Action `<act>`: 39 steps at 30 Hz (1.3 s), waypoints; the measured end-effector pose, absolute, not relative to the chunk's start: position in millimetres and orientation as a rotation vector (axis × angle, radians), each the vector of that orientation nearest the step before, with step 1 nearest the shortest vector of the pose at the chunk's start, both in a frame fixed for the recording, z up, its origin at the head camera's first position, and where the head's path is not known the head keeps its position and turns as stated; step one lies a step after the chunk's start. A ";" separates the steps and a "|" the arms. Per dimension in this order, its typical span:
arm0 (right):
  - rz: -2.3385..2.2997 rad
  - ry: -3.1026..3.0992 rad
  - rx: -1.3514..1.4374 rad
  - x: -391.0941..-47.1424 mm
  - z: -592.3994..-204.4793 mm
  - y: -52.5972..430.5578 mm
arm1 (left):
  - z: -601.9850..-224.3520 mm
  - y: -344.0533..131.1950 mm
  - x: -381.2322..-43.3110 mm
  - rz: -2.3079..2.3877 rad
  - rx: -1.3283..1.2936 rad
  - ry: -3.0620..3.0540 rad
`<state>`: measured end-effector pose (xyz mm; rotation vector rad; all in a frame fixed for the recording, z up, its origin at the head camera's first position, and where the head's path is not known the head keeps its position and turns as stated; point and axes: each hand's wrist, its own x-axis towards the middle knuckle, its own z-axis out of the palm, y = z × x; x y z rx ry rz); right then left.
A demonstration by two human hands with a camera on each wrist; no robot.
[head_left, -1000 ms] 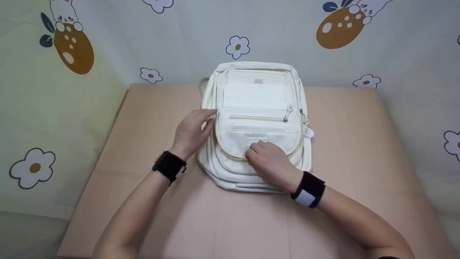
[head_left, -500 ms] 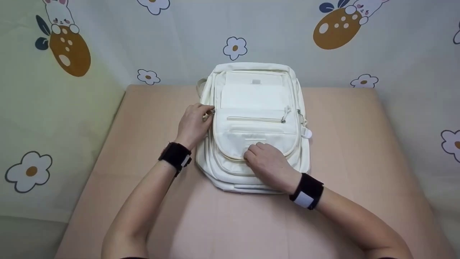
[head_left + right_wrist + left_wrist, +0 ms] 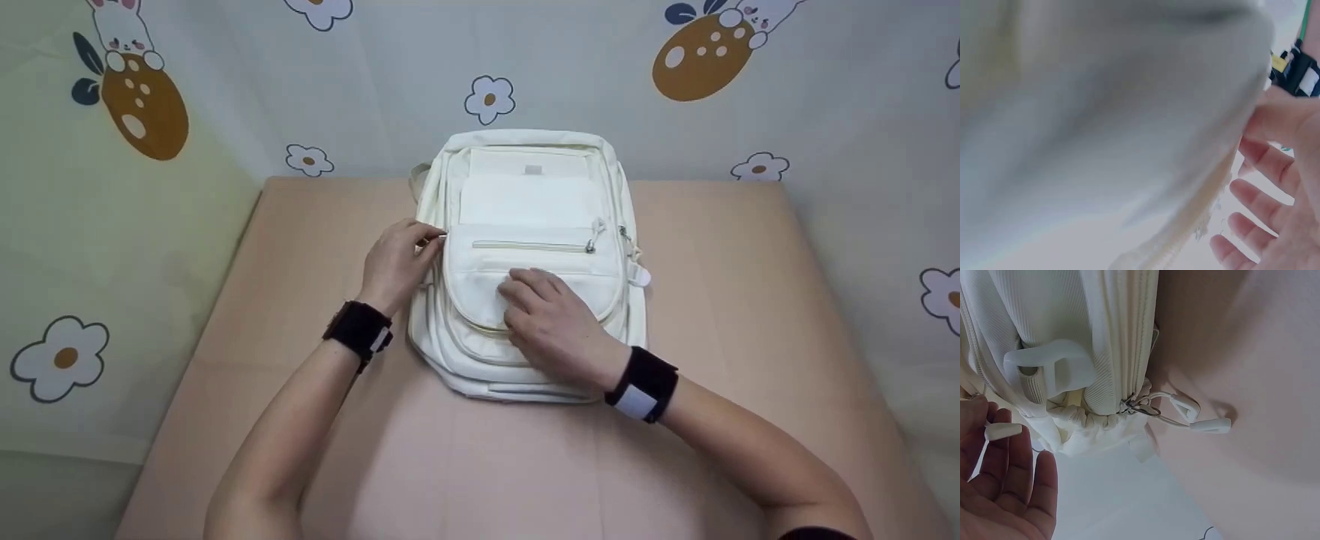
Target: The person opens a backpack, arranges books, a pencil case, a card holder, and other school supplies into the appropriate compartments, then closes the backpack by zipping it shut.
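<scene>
A cream-white backpack [image 3: 547, 199] lies front side up on the table, with a rounded front pocket [image 3: 480, 292] and a short horizontal zip [image 3: 529, 246]. At the pocket's left edge my left hand [image 3: 395, 262] pinches a zipper pull; its white cord end [image 3: 1003, 431] lies in front of the fingers in the left wrist view. My right hand [image 3: 559, 322] is over the lower pocket with its fingers loosely extended. In the right wrist view the thumb [image 3: 1278, 118] touches the blurred cream fabric [image 3: 1129, 124], and the other fingers are spread apart.
Two more zipper pulls [image 3: 1196, 417] hang at the bag's side, near a white plastic buckle [image 3: 1053, 365]. The table [image 3: 315, 217] has a pinkish-tan cover. Patterned cloth [image 3: 390, 82] with flowers and rabbits stands behind and at both sides.
My right hand has shifted up the pocket and its fingers have straightened from a curl. My left hand has moved slightly along the pocket's left edge. The backpack stays in place.
</scene>
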<state>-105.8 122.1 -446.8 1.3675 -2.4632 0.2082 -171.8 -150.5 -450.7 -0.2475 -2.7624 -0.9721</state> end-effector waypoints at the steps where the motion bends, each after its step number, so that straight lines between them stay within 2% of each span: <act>1: 0.208 -2.475 1.389 -108.7 -442.6 120.9 | -450.7 -151.1 -171.5 -0.974 -0.249 -2.758; 11: -0.032 -2.785 1.517 -133.6 -408.0 91.0 | -449.4 -151.0 -169.2 -0.952 -0.265 -2.747; 27: -0.203 -2.865 1.480 -139.4 -412.3 78.1 | -447.1 -150.8 -166.3 -0.893 -0.274 -2.773; 39: -0.191 -2.833 1.492 -139.3 -415.6 79.2 | -447.4 -151.2 -145.7 -0.688 -0.409 -2.724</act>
